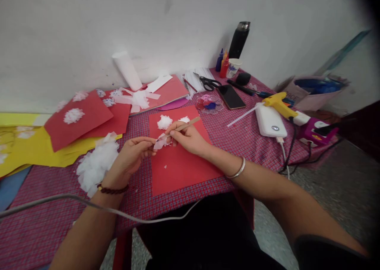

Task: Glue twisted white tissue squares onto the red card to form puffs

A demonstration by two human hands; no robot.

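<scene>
My left hand (136,153) pinches a small piece of thin white paper (159,144) over a red sheet (182,171). My right hand (187,137) grips a slim tan stick (190,123) like a pen, its lower end at the paper piece. The stick's tip is too small to tell whether it is a brush. On the red sheet's upper part sit fluffy white paper puffs, one of them a white puff (164,122) in plain sight; another lies partly behind my fingers. A heap of white paper pieces (99,163) lies beside my left wrist.
Red cards (78,127) with puffs lie over yellow paper at left. Farther back are scissors (208,82), a phone (231,97), a paint palette (209,104) and a dark bottle (239,40). At right are a power bank (270,121) and glue gun (280,105). A cable (118,212) crosses the front.
</scene>
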